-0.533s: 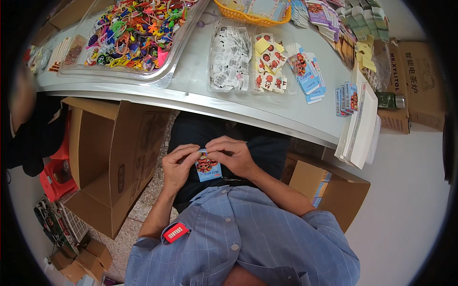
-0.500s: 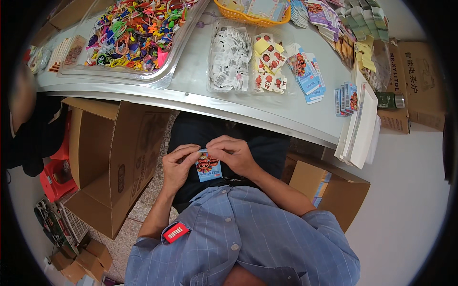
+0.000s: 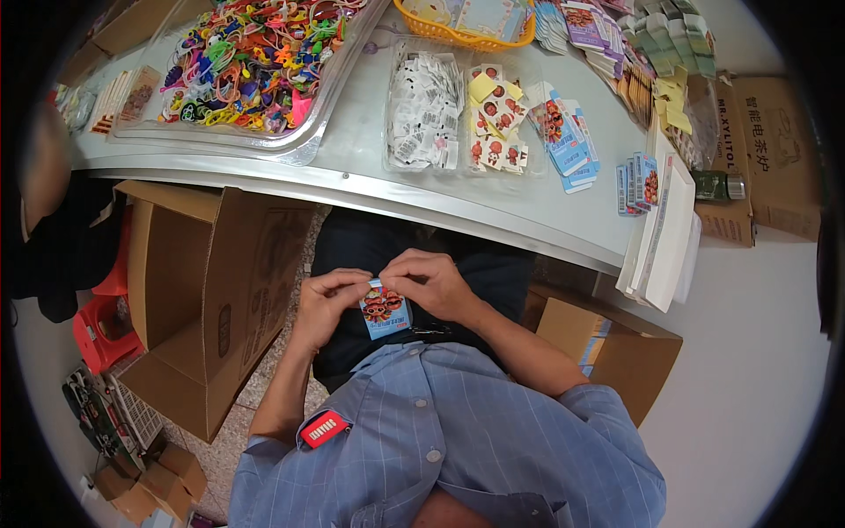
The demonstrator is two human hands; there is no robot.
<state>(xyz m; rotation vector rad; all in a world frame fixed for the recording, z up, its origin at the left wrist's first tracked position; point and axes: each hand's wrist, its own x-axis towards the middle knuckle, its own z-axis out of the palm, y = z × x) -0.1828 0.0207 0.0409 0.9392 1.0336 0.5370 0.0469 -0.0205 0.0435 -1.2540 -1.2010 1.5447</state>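
A small light-blue printed box [image 3: 385,315] with cartoon figures on its front is held above my lap. My left hand [image 3: 333,304] pinches its upper left corner between thumb and fingers. At its upper right edge, my right hand [image 3: 429,283] grips with thumb and bent fingers. The box's top edge is partly hidden behind the fingertips. On the table beyond lie flat blue cartons [image 3: 570,141] of similar print. Beside them, one clear tray holds small white packets [image 3: 425,110] and another holds picture cards [image 3: 500,119].
A clear tub [image 3: 304,150] of colourful trinkets stands at the table's back left. An open carton [image 3: 233,299] stands left of my legs; another carton [image 3: 638,352] is at my right with blue boxes inside. Small blue boxes [image 3: 638,183] stand near the white box [image 3: 660,238]. Another person is at far left.
The box has shifted slightly in my fingers and its top edge shows a little more. My left hand has moved slightly left; my right hand stays nearly in place.
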